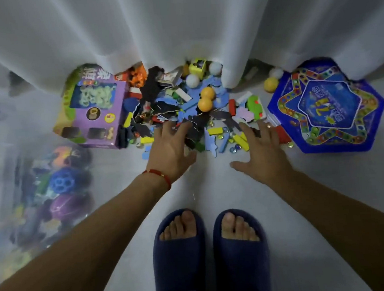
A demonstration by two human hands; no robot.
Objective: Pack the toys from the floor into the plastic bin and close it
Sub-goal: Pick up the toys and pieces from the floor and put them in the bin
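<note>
Barely begun, judging by the heap of small coloured blocks and foam pieces (190,113) left on the pale floor (213,189); left hand (172,150) and right hand (261,153) spread flat over it, grasping nothing; clear plastic bin (29,192) part-filled at left, lid unseen

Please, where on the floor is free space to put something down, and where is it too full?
Bare floor lies between the two hands, left hand and right hand, down to the slippers. More is free below the blue hexagonal game box. It is crowded between that box and the purple box, where the toy pile lies under the curtain.
</note>
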